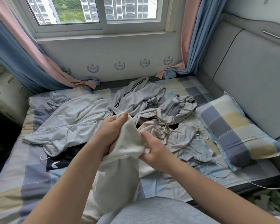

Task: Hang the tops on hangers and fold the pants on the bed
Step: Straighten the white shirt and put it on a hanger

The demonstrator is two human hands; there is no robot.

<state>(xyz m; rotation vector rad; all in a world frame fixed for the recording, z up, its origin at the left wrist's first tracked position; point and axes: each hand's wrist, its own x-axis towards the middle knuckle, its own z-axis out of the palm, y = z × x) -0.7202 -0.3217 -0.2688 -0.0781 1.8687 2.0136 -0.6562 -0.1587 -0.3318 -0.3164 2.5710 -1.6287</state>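
Two bare hands bunch a white soft-knit garment (120, 183) over the checked blue-and-beige bed sheet (36, 178).
Head view: left hand (111, 131) grips its upper fold, fingers curled round; right hand (153, 151) pinches its edge (cloth hangs toward the lap). Crumpled grey clothes (71, 122) lie beyond, near a checked pillow (236, 135).

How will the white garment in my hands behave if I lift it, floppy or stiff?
Probably floppy: the white garment sags in a loose bundle below the left hand and right hand. Likely light, bunching easily in both grips.
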